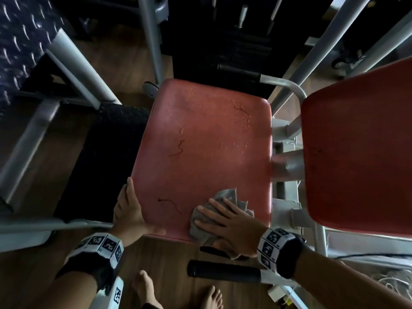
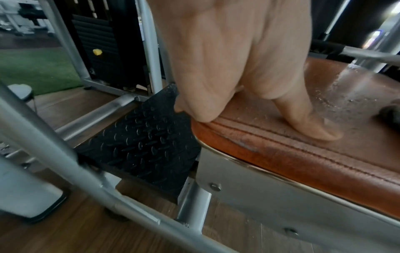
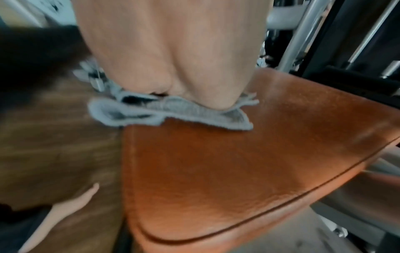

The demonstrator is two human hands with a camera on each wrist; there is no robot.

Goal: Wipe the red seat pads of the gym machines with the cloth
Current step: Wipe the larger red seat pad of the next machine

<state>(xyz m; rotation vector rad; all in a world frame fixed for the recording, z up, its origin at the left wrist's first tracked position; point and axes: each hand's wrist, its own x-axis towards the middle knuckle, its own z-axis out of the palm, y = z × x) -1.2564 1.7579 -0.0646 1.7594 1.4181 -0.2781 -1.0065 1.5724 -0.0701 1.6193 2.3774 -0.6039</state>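
A worn red seat pad (image 1: 200,141) with cracks in its cover fills the middle of the head view. My right hand (image 1: 225,219) lies flat, fingers spread, on a crumpled grey cloth (image 1: 227,197) at the pad's near right part. The right wrist view shows the cloth (image 3: 173,113) squeezed under the palm (image 3: 173,51) and hanging past the seat's (image 3: 238,162) front edge. My left hand (image 1: 130,208) grips the pad's near left corner. Its thumb (image 2: 303,123) rests on top and its fingers (image 2: 194,111) curl over the side. A second red pad (image 1: 356,152) stands to the right.
A black treaded footplate (image 1: 104,157) lies left of the seat. Grey steel frame tubes (image 1: 151,41) rise behind and beside it. A black foam handle (image 1: 223,273) juts out below the seat's front edge. My bare feet (image 1: 145,288) stand on the wooden floor.
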